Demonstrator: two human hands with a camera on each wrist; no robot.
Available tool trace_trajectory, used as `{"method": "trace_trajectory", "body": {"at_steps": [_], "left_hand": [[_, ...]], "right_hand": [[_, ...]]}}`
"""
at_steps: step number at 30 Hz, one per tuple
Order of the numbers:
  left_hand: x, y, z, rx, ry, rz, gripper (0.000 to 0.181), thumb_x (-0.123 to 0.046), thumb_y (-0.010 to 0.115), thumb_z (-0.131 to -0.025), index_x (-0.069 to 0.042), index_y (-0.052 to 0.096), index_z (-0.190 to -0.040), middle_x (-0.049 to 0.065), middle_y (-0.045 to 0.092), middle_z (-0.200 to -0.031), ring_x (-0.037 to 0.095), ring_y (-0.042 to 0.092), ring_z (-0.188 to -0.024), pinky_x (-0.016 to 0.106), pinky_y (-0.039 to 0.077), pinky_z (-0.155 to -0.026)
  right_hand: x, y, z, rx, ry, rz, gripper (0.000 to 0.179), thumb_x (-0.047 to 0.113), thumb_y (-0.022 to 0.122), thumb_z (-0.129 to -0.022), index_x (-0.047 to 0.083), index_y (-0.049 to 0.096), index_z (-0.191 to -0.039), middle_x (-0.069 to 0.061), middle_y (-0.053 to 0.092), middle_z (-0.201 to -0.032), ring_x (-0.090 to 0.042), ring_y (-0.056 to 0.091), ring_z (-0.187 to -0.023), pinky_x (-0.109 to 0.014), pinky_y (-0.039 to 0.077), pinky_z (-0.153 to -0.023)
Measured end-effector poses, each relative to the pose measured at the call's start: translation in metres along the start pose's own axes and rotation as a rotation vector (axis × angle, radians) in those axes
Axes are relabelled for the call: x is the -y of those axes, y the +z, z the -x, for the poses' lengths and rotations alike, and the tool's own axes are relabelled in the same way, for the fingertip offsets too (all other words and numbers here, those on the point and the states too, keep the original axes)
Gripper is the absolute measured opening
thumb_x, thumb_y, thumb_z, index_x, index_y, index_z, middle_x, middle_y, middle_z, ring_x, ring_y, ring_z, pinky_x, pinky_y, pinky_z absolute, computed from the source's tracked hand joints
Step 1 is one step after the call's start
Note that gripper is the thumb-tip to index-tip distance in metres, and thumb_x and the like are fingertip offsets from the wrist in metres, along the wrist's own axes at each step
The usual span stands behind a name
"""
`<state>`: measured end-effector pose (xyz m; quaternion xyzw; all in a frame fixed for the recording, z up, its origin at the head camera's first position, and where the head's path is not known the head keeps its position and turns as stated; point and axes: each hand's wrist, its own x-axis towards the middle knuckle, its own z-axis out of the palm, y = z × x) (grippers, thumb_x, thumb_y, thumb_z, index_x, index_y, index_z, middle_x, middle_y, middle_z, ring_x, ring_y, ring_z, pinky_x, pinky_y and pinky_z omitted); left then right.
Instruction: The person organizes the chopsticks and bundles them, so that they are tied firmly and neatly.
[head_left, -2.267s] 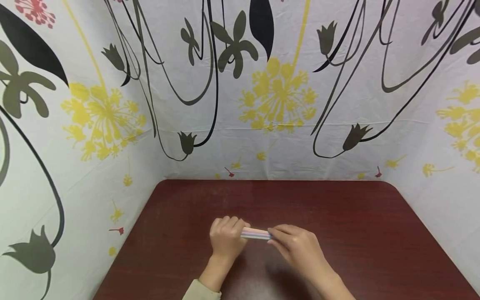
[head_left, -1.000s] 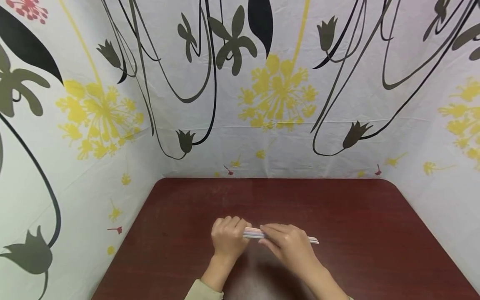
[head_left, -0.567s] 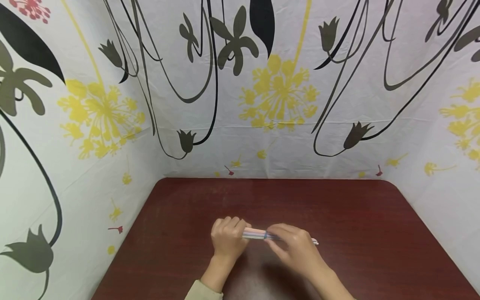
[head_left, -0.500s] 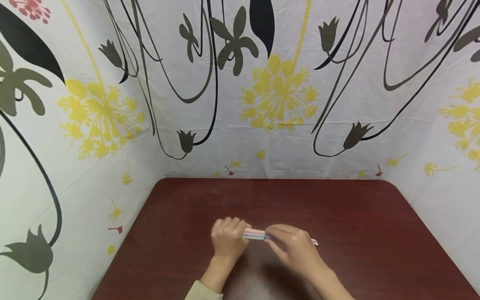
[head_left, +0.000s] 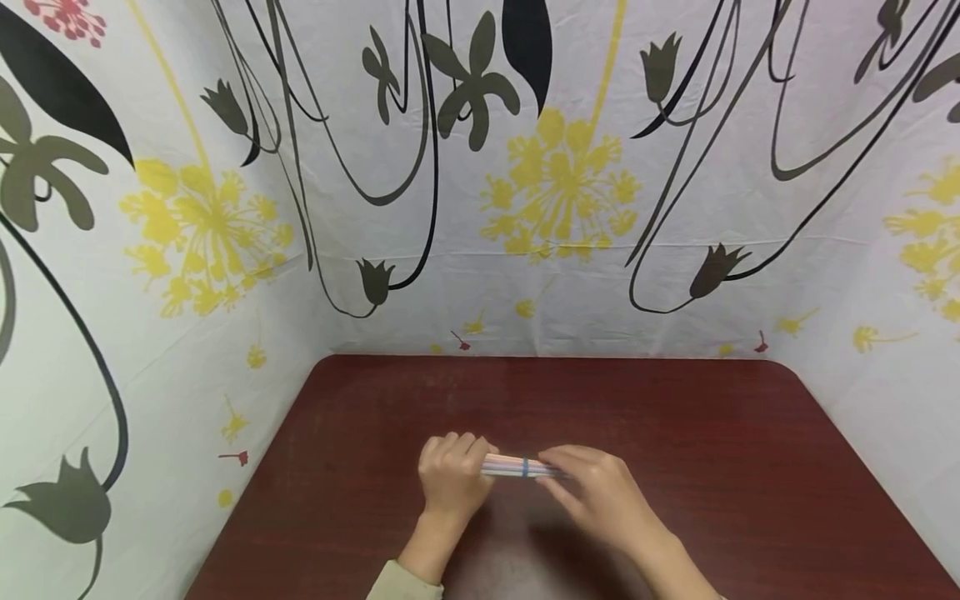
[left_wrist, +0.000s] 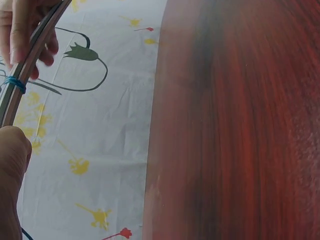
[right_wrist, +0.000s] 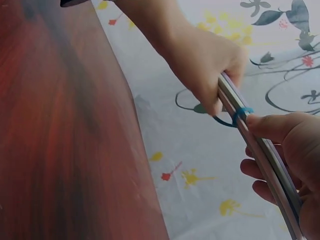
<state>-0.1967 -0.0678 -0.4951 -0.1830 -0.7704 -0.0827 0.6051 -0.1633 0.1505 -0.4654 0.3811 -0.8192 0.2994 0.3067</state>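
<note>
A bundle of thin pastel sticks (head_left: 502,466) is held level above the table between both hands. My left hand (head_left: 453,475) grips its left end in a fist. Around the sticks, in the stretch between the hands, sits a blue elastic band (head_left: 526,468). My right hand (head_left: 603,496) holds the bundle just right of the band, thumb on one side and fingers on the other. In the right wrist view, the thumb tip lies right at the band (right_wrist: 241,114), and a slack loop of it hangs toward the left hand (right_wrist: 205,65). The right end of the sticks is hidden in the head view.
A dark red-brown wooden table (head_left: 375,400) with rounded far corners lies below the hands. White cloth (head_left: 450,233) printed with flowers, stems and leaves stands around its back and sides. A pale sleeve (head_left: 405,582) covers the left forearm.
My right hand shifted left along the sticks, then back right. The blue band now shows fully between the hands, and the white stick ends past the right hand are out of sight.
</note>
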Motion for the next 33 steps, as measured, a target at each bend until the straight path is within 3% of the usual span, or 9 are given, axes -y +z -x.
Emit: {"method": "trace_trajectory", "body": {"at_steps": [9,14,18,21,23,26,30,33], "left_hand": [[0.004,0.002,-0.002,0.023,-0.044,-0.004,0.032,-0.014,0.057,-0.084,-0.015,0.055,-0.052,-0.005,0.047,-0.052,0.016,0.041,-0.043,0.032,0.038,-0.049],[0.007,0.001,-0.001,0.127,-0.050,0.048,0.030,-0.026,0.067,-0.088,-0.015,0.065,-0.060,-0.005,0.056,-0.057,0.015,0.049,-0.048,0.030,0.039,-0.051],[0.010,0.000,-0.003,0.216,-0.029,0.133,0.013,-0.020,0.082,-0.071,-0.018,0.070,-0.069,-0.007,0.061,-0.063,0.012,0.052,-0.051,0.026,0.039,-0.051],[0.013,-0.002,-0.005,0.285,-0.008,0.201,0.025,-0.027,0.092,-0.063,-0.019,0.071,-0.076,-0.008,0.062,-0.068,0.011,0.055,-0.056,0.025,0.039,-0.053],[0.015,-0.003,-0.006,0.334,0.005,0.239,0.037,-0.042,0.094,-0.062,-0.019,0.072,-0.080,-0.008,0.062,-0.071,0.010,0.055,-0.059,0.026,0.040,-0.055],[0.017,-0.005,-0.006,0.402,0.025,0.286,0.044,-0.053,0.088,-0.067,-0.019,0.072,-0.087,-0.008,0.061,-0.076,0.010,0.055,-0.064,0.028,0.043,-0.060],[0.019,-0.006,-0.006,0.486,0.046,0.346,0.032,-0.042,0.082,-0.081,-0.017,0.070,-0.097,-0.006,0.061,-0.084,0.014,0.057,-0.074,0.031,0.045,-0.069],[0.020,-0.004,-0.004,0.538,0.052,0.365,0.026,-0.036,0.079,-0.086,-0.016,0.069,-0.100,-0.005,0.059,-0.086,0.016,0.057,-0.078,0.033,0.045,-0.073]], "right_hand": [[-0.014,-0.012,-0.002,0.017,-0.055,0.096,0.021,0.026,0.074,-0.091,0.012,0.079,-0.107,0.006,0.075,-0.093,-0.011,0.071,-0.079,-0.034,0.056,-0.069],[-0.019,-0.014,-0.001,-0.003,-0.046,0.123,0.029,0.034,0.063,-0.099,0.011,0.079,-0.106,0.006,0.073,-0.092,-0.011,0.067,-0.077,-0.033,0.054,-0.068],[-0.024,-0.014,0.000,-0.035,-0.048,0.117,0.024,0.028,0.069,-0.096,0.008,0.078,-0.104,0.005,0.073,-0.092,-0.012,0.065,-0.076,-0.032,0.053,-0.069],[-0.027,-0.014,0.001,-0.049,-0.044,0.112,0.025,0.028,0.069,-0.095,0.006,0.078,-0.103,0.004,0.073,-0.093,-0.012,0.065,-0.076,-0.032,0.052,-0.071],[-0.029,-0.014,0.002,-0.053,-0.038,0.113,0.028,0.031,0.066,-0.097,0.006,0.078,-0.103,0.003,0.073,-0.093,-0.012,0.064,-0.076,-0.032,0.051,-0.071],[-0.031,-0.014,0.003,-0.054,-0.029,0.115,0.034,0.035,0.062,-0.099,0.005,0.078,-0.102,0.002,0.074,-0.093,-0.013,0.064,-0.076,-0.033,0.050,-0.071],[-0.033,-0.013,0.004,-0.059,-0.019,0.132,0.035,0.035,0.062,-0.099,0.004,0.078,-0.101,0.001,0.073,-0.092,-0.014,0.064,-0.076,-0.034,0.048,-0.069],[-0.036,-0.011,0.006,-0.060,-0.013,0.162,0.025,0.027,0.073,-0.091,0.004,0.078,-0.100,0.002,0.073,-0.091,-0.014,0.063,-0.076,-0.034,0.048,-0.067]]}}
